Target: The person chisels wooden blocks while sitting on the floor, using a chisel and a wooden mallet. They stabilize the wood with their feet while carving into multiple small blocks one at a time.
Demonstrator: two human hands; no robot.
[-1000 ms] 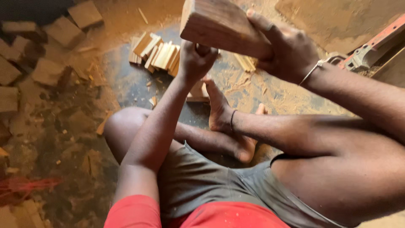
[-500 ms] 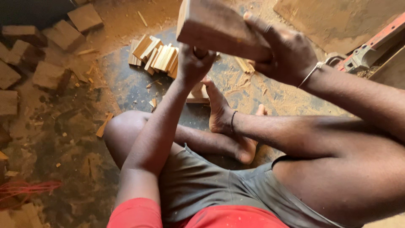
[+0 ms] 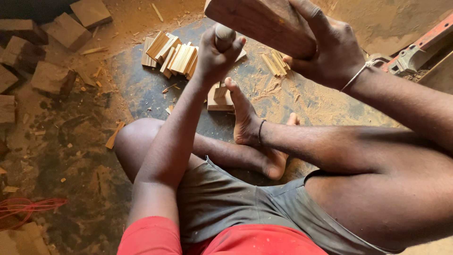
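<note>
My right hand (image 3: 330,45) grips a thick brown wooden block (image 3: 257,21) raised at the top of the view. Just below it, my left hand (image 3: 217,56) is closed around the rounded handle of a tool (image 3: 224,36) that stands upright; its lower end is hidden behind the hand. Under that hand a small pale wood piece (image 3: 219,97) stands on the dark floor mat (image 3: 141,89), pressed against the toes of my foot (image 3: 245,118). I sit on the floor with legs folded.
A pile of thin split wood strips (image 3: 172,56) lies beyond my left hand, more strips (image 3: 276,63) to the right. Rough wood blocks (image 3: 52,75) lie scattered at the left in sawdust. A red metal machine part (image 3: 420,47) is at the far right. Red cord (image 3: 28,208) lower left.
The wooden block in my right hand has shifted slightly up and to the right. My left hand stays on the tool handle over the small wood piece.
</note>
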